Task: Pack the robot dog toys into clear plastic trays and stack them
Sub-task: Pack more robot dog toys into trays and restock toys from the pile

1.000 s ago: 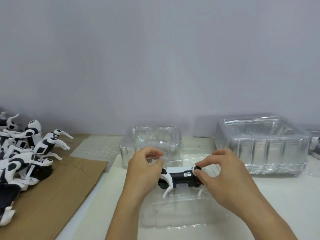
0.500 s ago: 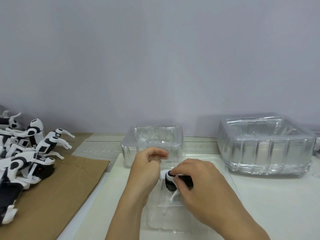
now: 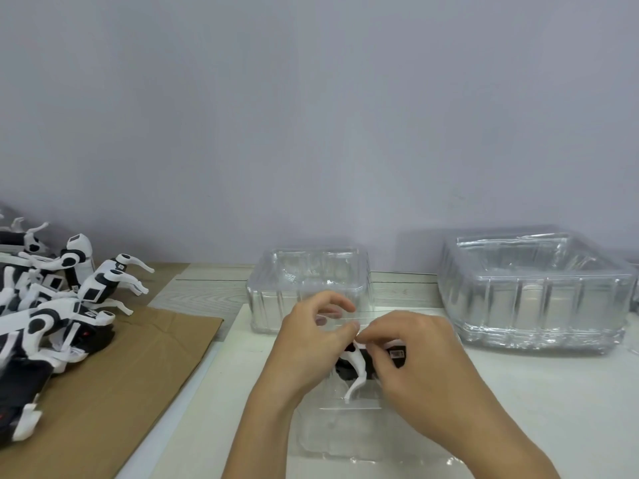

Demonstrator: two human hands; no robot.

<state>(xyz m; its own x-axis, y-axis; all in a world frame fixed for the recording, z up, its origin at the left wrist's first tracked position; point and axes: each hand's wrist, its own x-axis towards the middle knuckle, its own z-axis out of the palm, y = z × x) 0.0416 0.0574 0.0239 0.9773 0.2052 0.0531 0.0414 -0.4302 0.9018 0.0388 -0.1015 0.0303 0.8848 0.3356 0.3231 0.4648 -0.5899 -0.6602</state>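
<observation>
A black and white robot dog toy (image 3: 358, 366) lies in a clear plastic tray (image 3: 342, 433) in front of me, one white leg pointing down toward me. My left hand (image 3: 307, 344) holds the toy's left end with curled fingers. My right hand (image 3: 415, 361) covers the toy's right part, fingers curled over it at its top. Both hands hide much of the toy.
Several more robot dog toys (image 3: 52, 305) lie heaped on brown cardboard (image 3: 114, 392) at the left. A clear tray (image 3: 311, 285) stands behind my hands. A taller stack of clear trays (image 3: 532, 292) stands at the back right by the wall.
My right hand has moved left from the toy's right end and now lies over its body close to my left hand. The toy has sunk lower into the tray.
</observation>
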